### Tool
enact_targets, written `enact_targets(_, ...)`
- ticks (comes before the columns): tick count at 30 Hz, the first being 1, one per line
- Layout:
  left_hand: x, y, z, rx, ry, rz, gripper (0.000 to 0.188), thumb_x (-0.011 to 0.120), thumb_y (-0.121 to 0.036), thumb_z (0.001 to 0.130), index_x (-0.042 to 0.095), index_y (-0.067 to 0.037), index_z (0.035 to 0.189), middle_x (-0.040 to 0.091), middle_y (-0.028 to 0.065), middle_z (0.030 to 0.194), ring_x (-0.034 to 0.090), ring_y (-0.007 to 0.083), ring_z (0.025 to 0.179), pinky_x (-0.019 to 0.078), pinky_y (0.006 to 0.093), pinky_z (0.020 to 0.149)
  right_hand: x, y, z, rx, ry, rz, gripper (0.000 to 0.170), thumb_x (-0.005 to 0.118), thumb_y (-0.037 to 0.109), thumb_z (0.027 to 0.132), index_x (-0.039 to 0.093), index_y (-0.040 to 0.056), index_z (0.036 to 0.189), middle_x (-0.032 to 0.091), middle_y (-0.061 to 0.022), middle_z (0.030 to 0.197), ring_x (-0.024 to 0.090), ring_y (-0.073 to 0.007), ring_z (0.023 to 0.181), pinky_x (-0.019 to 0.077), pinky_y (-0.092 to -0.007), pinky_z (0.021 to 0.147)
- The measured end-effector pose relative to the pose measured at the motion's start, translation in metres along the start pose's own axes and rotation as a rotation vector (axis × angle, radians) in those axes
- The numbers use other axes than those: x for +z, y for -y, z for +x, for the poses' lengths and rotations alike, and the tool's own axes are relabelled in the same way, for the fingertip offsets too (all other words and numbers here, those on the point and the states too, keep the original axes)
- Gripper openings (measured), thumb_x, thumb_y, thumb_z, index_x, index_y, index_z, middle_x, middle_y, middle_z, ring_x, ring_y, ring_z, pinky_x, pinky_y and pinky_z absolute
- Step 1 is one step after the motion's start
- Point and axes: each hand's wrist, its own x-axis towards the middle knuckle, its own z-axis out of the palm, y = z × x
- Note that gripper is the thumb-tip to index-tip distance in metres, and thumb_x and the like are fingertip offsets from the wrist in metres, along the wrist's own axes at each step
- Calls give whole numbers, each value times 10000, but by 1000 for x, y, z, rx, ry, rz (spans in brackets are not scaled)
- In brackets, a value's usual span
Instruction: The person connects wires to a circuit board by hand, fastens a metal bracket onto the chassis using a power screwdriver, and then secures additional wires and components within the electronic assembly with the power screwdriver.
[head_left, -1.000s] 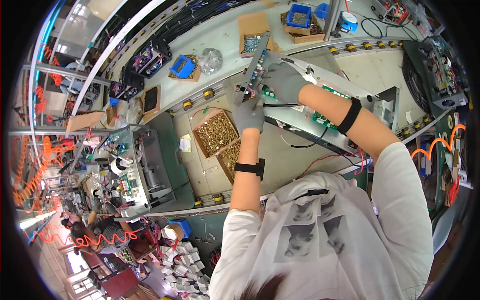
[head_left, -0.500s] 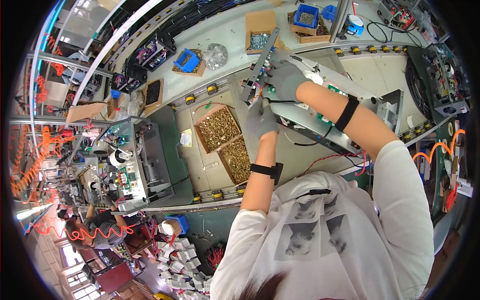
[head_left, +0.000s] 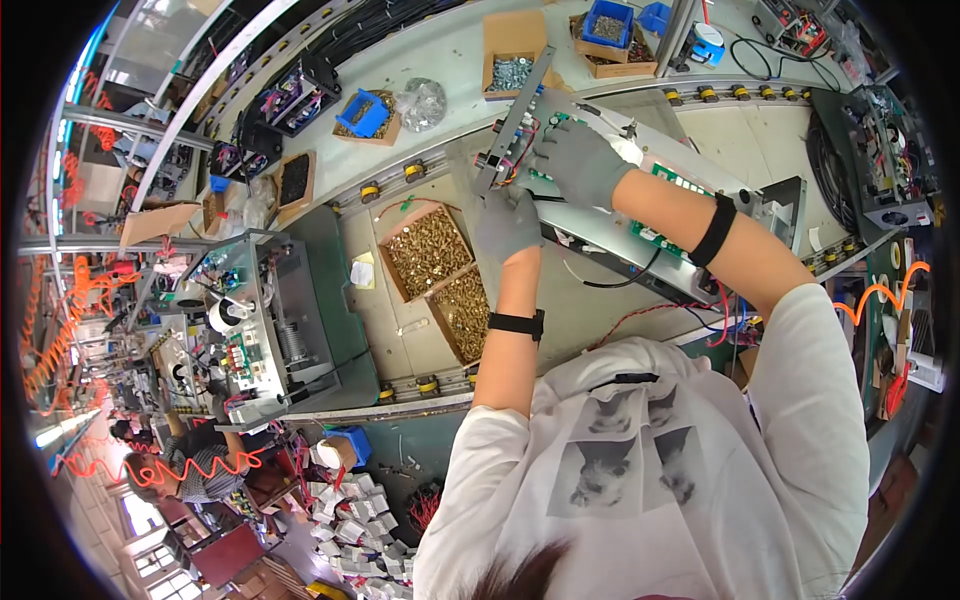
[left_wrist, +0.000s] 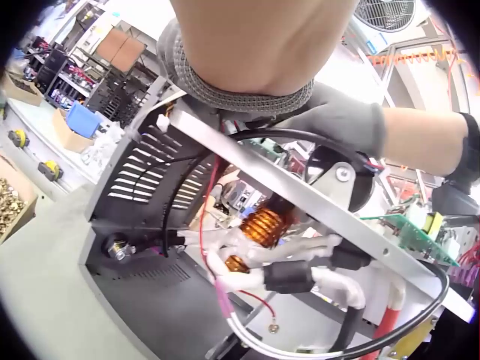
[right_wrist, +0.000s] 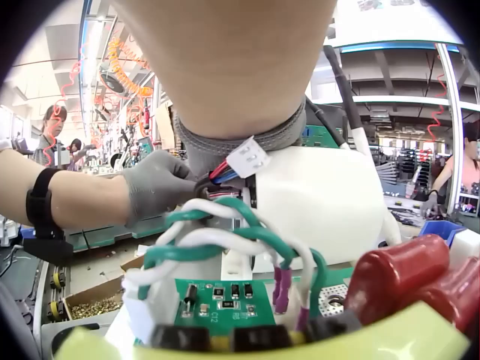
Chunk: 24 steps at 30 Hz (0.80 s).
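In the head view, the grey-gloved left hand [head_left: 508,222] was at the near end of a long, narrow grey metal strip [head_left: 522,112], its fingers curled and seemingly pinching thin coloured wires [head_left: 524,150]. The grey-gloved right hand [head_left: 588,168] bent over the wiring beside the strip; its fingertips were hidden, so whether it gripped anything could not be told. The strip stood across the left end of an open silver metal chassis [head_left: 715,178], where green circuit boards [head_left: 655,237] were already seated. Small brass-coloured metal parts [head_left: 428,250] lay in cardboard boxes just beside the work.

In the left wrist view, a copper-wound coil [left_wrist: 264,225] and thick, white-sleeved cables sat inside a dark, slotted metal housing [left_wrist: 120,300]. A thin red wire ended in a ring terminal [left_wrist: 274,328] that hung free, so that connection looked unfinished. The left fingers were out of sight here.

In the right wrist view, twisted green and white wires [right_wrist: 217,238] rose in front of a white cylinder [right_wrist: 322,206]. A small white plastic plug [right_wrist: 247,157] stuck up unmated. The wiring therefore seemed only partly done, with the chassis uncovered.
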Motion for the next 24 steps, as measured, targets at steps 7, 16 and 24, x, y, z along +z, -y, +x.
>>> enact_targets(7, -2, -8, 9, -21, 280, 114, 282, 604, -340, 787, 694, -88, 875, 673, 125, 818, 645, 286, 756, 488, 379, 684, 5, 2, 8, -98, 133, -10, 425, 565, 185, 781, 542, 113, 1198, 547, -46, 1193, 482, -182, 1143, 335, -346, 978)
enact_targets(16, -9, 31, 30, 204, 402, -246, 305, 706, -264, 729, 707, -97, 984, 633, 72, 698, 527, 127, 595, 433, 287, 588, 0, 6, 6, -95, 90, -78, 336, 557, 166, 786, 600, 124, 1116, 561, -19, 1159, 467, -187, 1139, 340, -345, 968)
enact_targets(24, -12, 7, 28, 231, 305, 175, 269, 628, -275, 762, 699, -151, 989, 664, 109, 789, 628, 274, 733, 482, 359, 665, 5, 1, 13, -116, 188, -40, 341, 562, 242, 818, 604, 166, 1148, 563, -26, 1197, 469, -212, 1169, 336, -375, 981)
